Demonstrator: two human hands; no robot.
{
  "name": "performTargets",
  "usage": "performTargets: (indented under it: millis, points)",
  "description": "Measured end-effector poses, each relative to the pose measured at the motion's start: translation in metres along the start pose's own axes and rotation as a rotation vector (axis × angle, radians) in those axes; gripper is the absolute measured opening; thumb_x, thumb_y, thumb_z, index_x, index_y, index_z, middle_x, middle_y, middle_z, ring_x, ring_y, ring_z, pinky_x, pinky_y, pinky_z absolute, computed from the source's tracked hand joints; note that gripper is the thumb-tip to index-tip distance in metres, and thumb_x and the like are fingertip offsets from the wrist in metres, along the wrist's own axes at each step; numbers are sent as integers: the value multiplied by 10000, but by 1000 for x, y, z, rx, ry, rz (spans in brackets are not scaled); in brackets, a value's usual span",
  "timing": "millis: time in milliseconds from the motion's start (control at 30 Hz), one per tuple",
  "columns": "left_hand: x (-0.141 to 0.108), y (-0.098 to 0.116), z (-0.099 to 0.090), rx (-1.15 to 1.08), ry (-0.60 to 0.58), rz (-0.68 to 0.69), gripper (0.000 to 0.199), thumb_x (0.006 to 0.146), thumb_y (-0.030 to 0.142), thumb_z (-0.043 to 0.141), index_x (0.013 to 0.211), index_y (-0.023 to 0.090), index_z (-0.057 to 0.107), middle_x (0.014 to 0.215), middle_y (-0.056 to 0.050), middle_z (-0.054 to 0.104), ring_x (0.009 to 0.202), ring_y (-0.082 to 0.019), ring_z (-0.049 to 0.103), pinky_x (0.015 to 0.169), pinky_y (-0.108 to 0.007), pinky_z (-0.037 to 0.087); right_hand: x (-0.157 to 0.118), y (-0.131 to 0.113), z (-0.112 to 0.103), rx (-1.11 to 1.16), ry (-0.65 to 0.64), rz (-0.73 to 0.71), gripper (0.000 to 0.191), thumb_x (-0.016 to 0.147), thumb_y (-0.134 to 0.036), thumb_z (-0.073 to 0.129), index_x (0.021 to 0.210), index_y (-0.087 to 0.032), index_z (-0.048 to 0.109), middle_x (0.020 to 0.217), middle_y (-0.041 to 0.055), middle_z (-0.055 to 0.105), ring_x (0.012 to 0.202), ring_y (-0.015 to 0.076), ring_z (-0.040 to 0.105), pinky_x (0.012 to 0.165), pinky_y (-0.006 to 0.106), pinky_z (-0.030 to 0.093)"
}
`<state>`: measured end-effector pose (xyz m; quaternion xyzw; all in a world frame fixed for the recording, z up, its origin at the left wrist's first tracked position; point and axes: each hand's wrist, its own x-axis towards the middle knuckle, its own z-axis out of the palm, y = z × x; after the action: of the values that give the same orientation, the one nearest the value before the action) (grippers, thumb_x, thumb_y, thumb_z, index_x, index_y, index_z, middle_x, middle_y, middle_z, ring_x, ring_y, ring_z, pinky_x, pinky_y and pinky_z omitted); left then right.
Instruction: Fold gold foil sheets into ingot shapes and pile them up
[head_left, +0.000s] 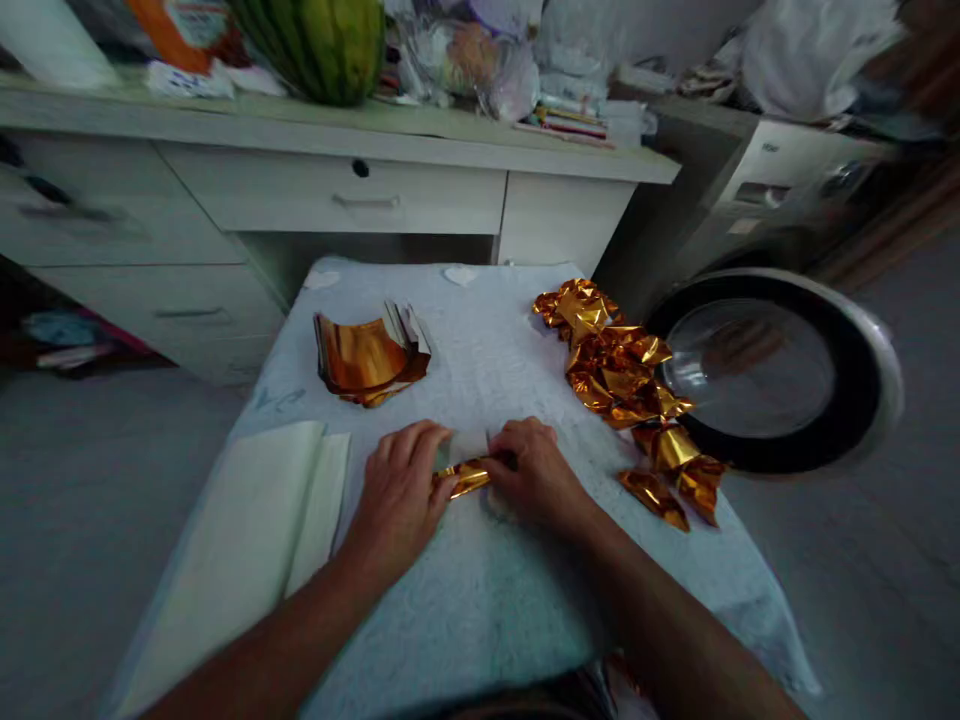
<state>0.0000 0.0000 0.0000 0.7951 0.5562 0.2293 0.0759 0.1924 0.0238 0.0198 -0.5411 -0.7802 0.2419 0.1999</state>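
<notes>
With the fingers of our left hand (399,482) and right hand (536,472), we grasp opposite ends of a narrow, shiny gold foil strip (468,478) over the pale cloth-covered table (465,610). Outward from it lie a curved stack of rectangular gold foil sheets (364,358) toward eleven o'clock, a heap of crumpled gold foil pieces (619,375) at two, and folded white paper sheets (247,520) between eight and nine.

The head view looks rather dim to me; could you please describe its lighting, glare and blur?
In the head view, light is dim and cool; in the head view, bright glints fleck the crumpled, shiny gold foil pieces; in the head view, the white plastic bag at upper right looks smeared.
</notes>
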Motion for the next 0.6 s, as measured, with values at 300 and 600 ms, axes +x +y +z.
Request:
performTargets:
  millis: [300, 600]
  points:
    - [4, 7, 2, -20, 48, 164, 650, 861, 43, 531, 1452, 193, 306, 1267, -137, 586, 1201, -310, 426, 1014, -510, 351, -1, 3, -4, -9, -25, -95, 87, 834, -206, 725, 753, -192, 698, 768, 8, 625, 849, 179, 501, 772, 333, 272]
    - [4, 9, 3, 35, 82, 239, 476, 862, 44, 546, 1301, 225, 520, 1107, -97, 549, 1052, -288, 454, 919, -468, 412, -1, 2, -6, -9, -35, -91, 90, 839, -148, 687, 771, -198, 721, 748, 7, 626, 829, 170, 496, 767, 329, 271]
